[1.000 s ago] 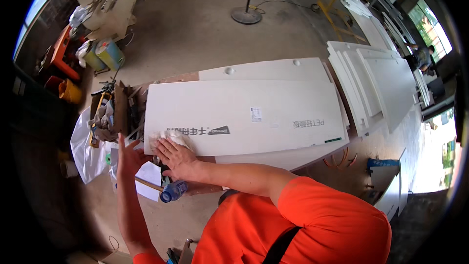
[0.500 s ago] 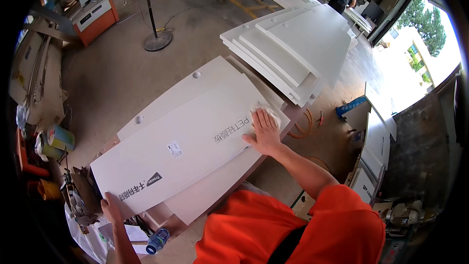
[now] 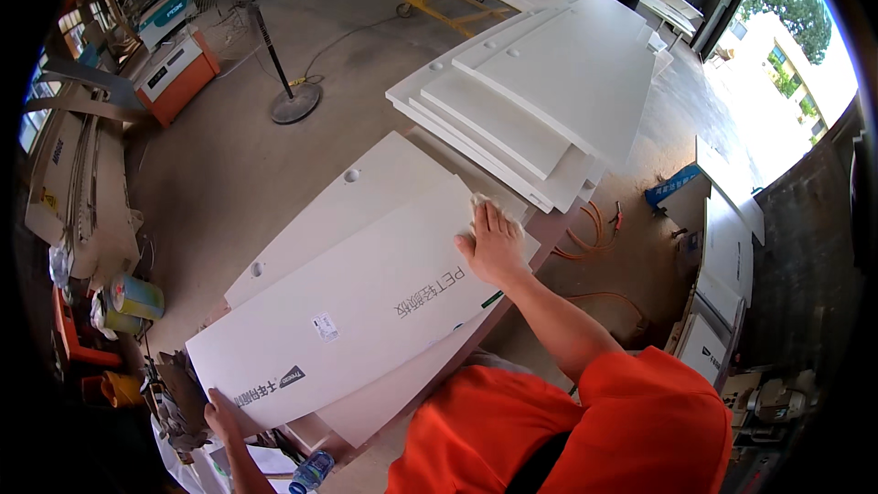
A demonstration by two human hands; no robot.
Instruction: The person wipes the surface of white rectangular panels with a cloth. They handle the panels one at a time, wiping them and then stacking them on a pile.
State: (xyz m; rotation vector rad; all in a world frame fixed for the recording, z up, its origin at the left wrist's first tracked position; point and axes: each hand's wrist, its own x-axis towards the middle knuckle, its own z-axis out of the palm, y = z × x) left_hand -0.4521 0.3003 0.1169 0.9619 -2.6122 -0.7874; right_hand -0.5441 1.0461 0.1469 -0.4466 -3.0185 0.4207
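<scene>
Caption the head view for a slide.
Left hand and right hand grip opposite ends of a white panel atop a stack.

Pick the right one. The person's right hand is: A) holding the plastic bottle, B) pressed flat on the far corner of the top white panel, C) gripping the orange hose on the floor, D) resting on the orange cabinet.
B: the right hand lies palm down, fingers spread, at the far corner of the top white panel, while the left hand holds its near corner.

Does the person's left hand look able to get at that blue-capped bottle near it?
Probably yes: the left hand rests on the white panel's corner, and the bottle lies close beside it with nothing between them.
</scene>
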